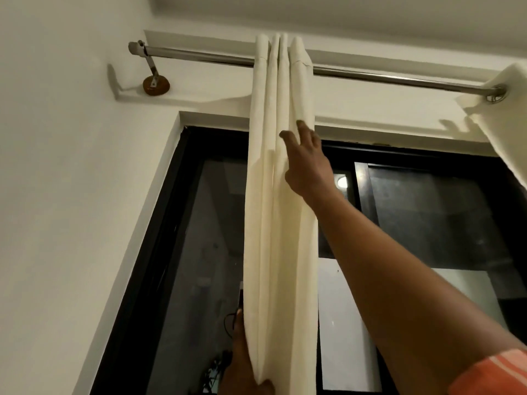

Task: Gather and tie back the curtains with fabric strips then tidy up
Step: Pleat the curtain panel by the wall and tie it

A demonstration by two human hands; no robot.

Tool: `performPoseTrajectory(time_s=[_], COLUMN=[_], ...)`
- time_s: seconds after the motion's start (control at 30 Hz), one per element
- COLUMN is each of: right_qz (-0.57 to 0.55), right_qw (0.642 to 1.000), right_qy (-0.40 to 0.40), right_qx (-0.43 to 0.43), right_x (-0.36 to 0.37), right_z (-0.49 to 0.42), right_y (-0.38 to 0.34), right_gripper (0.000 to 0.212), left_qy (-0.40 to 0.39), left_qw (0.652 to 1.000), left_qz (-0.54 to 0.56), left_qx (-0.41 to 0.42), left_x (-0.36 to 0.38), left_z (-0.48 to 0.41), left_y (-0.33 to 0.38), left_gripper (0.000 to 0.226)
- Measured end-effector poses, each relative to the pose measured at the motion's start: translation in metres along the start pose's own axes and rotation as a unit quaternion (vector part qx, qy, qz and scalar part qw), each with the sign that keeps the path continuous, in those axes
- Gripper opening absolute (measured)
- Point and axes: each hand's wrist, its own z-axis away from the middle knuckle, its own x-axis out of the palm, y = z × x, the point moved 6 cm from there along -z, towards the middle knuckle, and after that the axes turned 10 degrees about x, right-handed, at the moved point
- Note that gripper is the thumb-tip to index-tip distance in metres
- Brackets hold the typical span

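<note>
A cream curtain point(281, 212) hangs bunched into narrow folds from a steel rod point(205, 57) above a dark window. My right hand point(306, 163) reaches up with fingers straight and presses against the right side of the folds, high up. My left hand point(242, 363) grips the gathered folds near the bottom edge of the view, thumb curled round the front. A second cream curtain point(502, 109) hangs at the rod's far right end. No fabric strip is in view.
The rod sits on a wall bracket point(155, 81) at the left. A black-framed window point(182, 252) lies behind the curtain, with white wall to its left. My right forearm crosses the lower right with an orange sleeve point(493, 374).
</note>
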Motion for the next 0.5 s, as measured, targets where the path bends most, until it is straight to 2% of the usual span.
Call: performPoseTrajectory(time_s=[0.07,0.13,0.23,0.37,0.5], right_qz=[-0.023,-0.02,-0.01,0.034,0.082], right_qw=[0.998,0.996,0.994,0.998,0.994], right_qy=[-0.011,-0.039,-0.054,-0.026,0.012], right_qx=[0.048,0.08,0.099,0.042,-0.065], right_x=[-0.002,0.001,0.006,0.008,0.007], right_z=[-0.007,-0.012,-0.014,-0.014,-0.017], right_y=[0.005,0.009,0.011,-0.007,-0.019], right_gripper=[0.075,0.073,0.062,0.055,0.056], left_qy=[-0.036,-0.042,0.02,0.05,0.05], left_qw=[0.999,0.998,0.993,0.968,0.94], left_qz=[0.003,-0.007,-0.038,-0.111,-0.219], left_qx=[-0.002,0.035,0.111,0.221,0.257], left_x=[0.007,0.011,-0.001,-0.014,-0.025], left_z=[-0.001,-0.006,-0.044,-0.11,-0.151], left_y=[0.007,0.026,0.081,0.157,0.197], left_gripper=[0.109,0.112,0.107,0.104,0.101])
